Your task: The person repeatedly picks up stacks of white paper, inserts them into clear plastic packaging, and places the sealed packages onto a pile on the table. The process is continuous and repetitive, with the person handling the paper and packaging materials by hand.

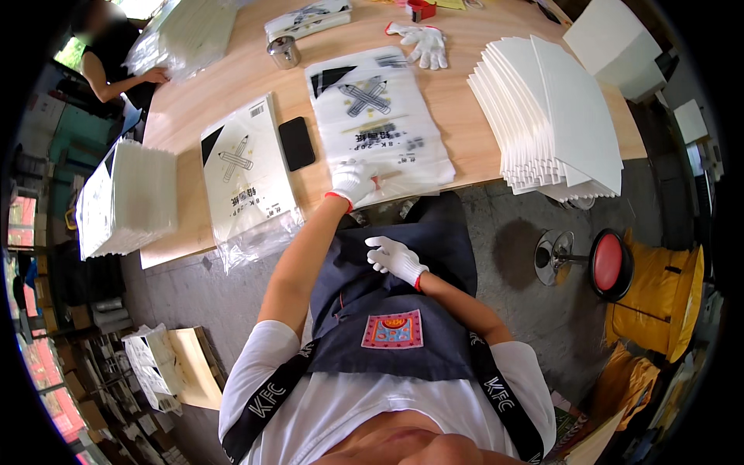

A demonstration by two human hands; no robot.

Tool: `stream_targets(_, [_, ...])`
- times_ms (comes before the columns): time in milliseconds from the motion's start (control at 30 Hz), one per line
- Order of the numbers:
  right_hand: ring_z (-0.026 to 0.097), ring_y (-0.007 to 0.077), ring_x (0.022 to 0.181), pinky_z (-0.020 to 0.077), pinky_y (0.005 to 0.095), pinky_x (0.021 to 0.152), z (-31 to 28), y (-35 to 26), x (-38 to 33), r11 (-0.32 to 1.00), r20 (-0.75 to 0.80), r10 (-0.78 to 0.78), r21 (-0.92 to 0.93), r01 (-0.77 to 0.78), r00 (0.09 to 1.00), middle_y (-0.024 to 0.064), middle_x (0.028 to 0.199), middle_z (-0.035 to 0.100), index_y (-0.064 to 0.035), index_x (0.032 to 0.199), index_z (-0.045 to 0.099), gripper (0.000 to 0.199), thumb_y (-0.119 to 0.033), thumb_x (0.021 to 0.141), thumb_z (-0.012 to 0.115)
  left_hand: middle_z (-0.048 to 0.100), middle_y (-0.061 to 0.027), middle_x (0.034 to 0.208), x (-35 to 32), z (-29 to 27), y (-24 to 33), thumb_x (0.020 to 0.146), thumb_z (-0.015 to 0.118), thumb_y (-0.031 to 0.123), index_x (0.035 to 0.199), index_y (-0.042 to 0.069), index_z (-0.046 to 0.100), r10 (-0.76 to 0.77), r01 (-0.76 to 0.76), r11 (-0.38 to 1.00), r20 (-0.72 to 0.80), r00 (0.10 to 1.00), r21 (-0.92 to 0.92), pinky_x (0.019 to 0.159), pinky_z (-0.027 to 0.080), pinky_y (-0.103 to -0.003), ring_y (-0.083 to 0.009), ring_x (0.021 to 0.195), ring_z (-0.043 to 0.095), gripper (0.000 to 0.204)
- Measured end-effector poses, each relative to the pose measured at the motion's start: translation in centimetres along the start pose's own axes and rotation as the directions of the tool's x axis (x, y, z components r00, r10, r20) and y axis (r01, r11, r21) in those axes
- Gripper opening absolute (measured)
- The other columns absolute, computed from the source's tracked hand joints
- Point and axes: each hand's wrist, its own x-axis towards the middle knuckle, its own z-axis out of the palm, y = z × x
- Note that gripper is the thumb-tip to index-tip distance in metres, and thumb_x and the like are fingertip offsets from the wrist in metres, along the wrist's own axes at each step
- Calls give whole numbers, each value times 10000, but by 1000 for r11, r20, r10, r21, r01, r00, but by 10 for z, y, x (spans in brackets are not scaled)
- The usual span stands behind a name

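Observation:
A stack of clear printed plastic bags with a crossed-pencil picture lies on the table in front of me. At its near left corner is my left hand, in a white knit glove, its fingers closed on the edge of the top plastic bag. Over my lap hovers my right hand, gloved too, with fingers apart and nothing in them. To the left lies a filled paper pack in a clear bag whose loose end hangs over the table edge. A black phone sits between the pack and the bags.
Fanned white paper stacks stand at the right, finished packs at the left. Farther back are a metal cup, a spare glove and a red tape dispenser. Another person works at far left. A red-seated stool stands right.

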Motion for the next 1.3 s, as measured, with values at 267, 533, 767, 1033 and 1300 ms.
stream_targets(267, [585, 85, 639, 482, 222, 562, -43, -38, 10, 921, -136, -72, 371, 118, 988, 18, 815, 638, -62, 1179, 592, 380, -354, 939, 622, 705, -115, 961, -2, -35, 13, 832, 548, 206, 925, 146, 734, 21, -8, 983, 70, 997, -183, 827, 494, -390, -308, 944, 653, 217])
stream_targets(533, [598, 430, 965, 462, 522, 808, -115, -37, 73, 899, -569, -365, -421, 121, 737, 205, 971, 668, -136, 1036, 680, 446, -506, 956, 444, 683, -106, 990, 47, -20, -14, 944, 500, 103, 1114, 82, 671, -84, 118, 756, 83, 993, -644, 805, 507, -304, -192, 897, 646, 242])
stream_targets(767, [619, 228, 580, 477, 390, 559, -142, -39, -6, 871, -456, -196, -487, -59, 868, 125, 749, 655, -43, 921, 663, 403, -435, 928, 570, 640, -53, 1052, 33, -82, 30, 975, 534, 72, 1340, 94, 516, -152, -54, -145, -32, 988, -988, 722, 509, -265, -107, 780, 581, 366])
stream_targets(1033, [636, 310, 1033, 498, 406, 859, -106, -145, 45, 342, -137, -443, -939, 26, 886, 148, 1067, 690, -115, 1115, 677, 363, -344, 916, 477, 696, -50, 948, -22, -143, 133, 905, 566, -22, 1164, 99, 648, -17, -41, 644, -68, 998, -764, 746, 503, -282, -150, 834, 650, 297])
stream_targets(1300, [627, 261, 954, 492, 380, 811, -149, -162, -53, 708, -160, -408, -676, 202, 899, 118, 1008, 667, -122, 1031, 664, 215, -271, 890, 601, 644, -51, 902, -22, -125, 94, 684, 830, 257, 1172, 170, 638, 183, -261, 965, -626, 758, -34, 784, 494, -379, -265, 911, 610, 531])
